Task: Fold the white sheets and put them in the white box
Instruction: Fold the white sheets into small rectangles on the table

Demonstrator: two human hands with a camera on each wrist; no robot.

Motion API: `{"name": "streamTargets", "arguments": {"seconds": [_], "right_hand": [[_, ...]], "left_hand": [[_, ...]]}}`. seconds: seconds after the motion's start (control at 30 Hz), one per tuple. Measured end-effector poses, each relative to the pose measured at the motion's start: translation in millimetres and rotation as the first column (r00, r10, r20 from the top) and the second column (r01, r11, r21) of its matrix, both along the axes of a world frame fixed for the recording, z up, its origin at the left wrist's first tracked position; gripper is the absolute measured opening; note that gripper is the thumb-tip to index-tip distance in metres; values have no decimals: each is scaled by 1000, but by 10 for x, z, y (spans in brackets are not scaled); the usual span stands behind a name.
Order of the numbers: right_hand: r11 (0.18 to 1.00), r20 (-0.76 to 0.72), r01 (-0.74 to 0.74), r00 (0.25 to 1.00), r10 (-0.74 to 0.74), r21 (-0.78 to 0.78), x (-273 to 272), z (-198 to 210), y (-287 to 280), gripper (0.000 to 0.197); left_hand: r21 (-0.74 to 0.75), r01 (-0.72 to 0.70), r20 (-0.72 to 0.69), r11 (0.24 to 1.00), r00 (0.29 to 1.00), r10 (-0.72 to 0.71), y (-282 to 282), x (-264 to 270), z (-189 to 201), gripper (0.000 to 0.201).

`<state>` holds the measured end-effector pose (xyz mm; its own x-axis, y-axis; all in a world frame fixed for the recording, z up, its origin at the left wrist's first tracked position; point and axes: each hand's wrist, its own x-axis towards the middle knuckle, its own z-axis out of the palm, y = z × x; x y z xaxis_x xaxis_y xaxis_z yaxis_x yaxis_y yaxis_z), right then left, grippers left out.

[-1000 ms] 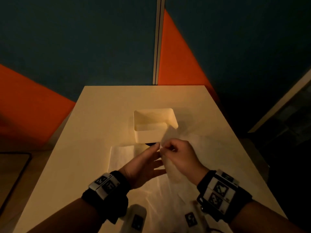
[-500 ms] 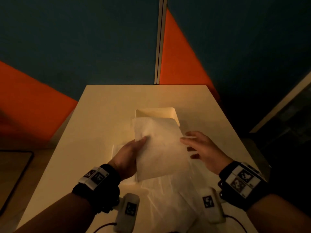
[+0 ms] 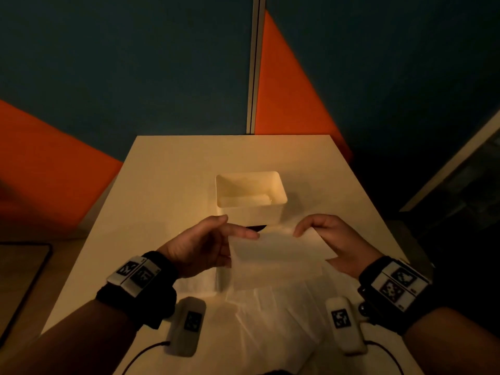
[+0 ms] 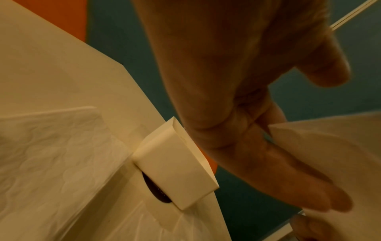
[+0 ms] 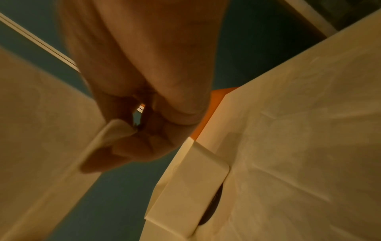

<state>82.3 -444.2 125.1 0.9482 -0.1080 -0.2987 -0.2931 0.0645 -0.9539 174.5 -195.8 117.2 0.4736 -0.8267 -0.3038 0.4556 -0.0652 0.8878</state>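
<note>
My right hand (image 3: 334, 239) pinches one end of a folded white sheet (image 3: 278, 250); my left hand (image 3: 205, 244) takes the other end, its fingers (image 4: 288, 176) lying long against the paper, and I cannot tell whether that grip closes. The sheet hangs in the air between both hands, just short of the one white box (image 3: 251, 196) on the bench (image 3: 167, 169). The fold looks partway done: the next move likely calls for another crease or a lift forward over the rim. One sheet is held; several more sheets (image 3: 270, 320), too overlapped to count, lie beneath.
</note>
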Motion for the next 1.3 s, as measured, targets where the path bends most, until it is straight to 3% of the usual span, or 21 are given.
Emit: {"name": "streamTargets", "arguments": {"seconds": [0.1,0.23,0.37,0.43,0.5,0.53,0.6,0.67,0.73,0.83,0.93,1.3], "right_hand": [[990,-11,-126,992,126,-61,29,58,25,51],[959,-26,-254,967,253,-121,64,106,145,48],[942,-61,-314,949,308,-120,63,74,124,31],[924,-125,-300,953,277,-237,71,-36,-67,41],[832,-192,-293,955,228,-471,69,-173,-321,43],[745,-238,-320,946,219,-585,56,-247,-449,42],[471,-410,-454,890,200,-756,12,-375,-644,41],[196,-547,-570,821,162,-798,-48,-483,-752,42],[43,-601,-617,778,180,-786,-103,-555,-787,47],[-41,-643,-653,731,228,-757,-151,-622,-774,67],[-97,-644,-641,731,227,-762,-173,-657,-723,74],[-182,-645,-619,737,199,-764,-181,-725,-682,43]], "left_hand": [[33,74,3,997,997,-74,-37,-18,24,56],[103,137,92,985,985,-147,-182,-137,45,26],[137,57,173,989,982,-81,-187,-181,-42,27],[165,-49,162,985,987,22,-104,-128,-122,24],[215,-181,163,960,976,147,12,-63,-191,25],[242,-242,156,940,965,208,75,-36,-224,25],[299,-368,151,880,929,337,202,5,-306,24],[347,-475,175,809,880,442,317,34,-409,22],[397,-539,250,743,842,477,403,54,-526,22],[470,-581,388,665,812,436,510,66,-713,28],[524,-596,532,608,787,313,574,60,-815,35],[555,-623,606,552,757,245,598,68,-863,39]]}}
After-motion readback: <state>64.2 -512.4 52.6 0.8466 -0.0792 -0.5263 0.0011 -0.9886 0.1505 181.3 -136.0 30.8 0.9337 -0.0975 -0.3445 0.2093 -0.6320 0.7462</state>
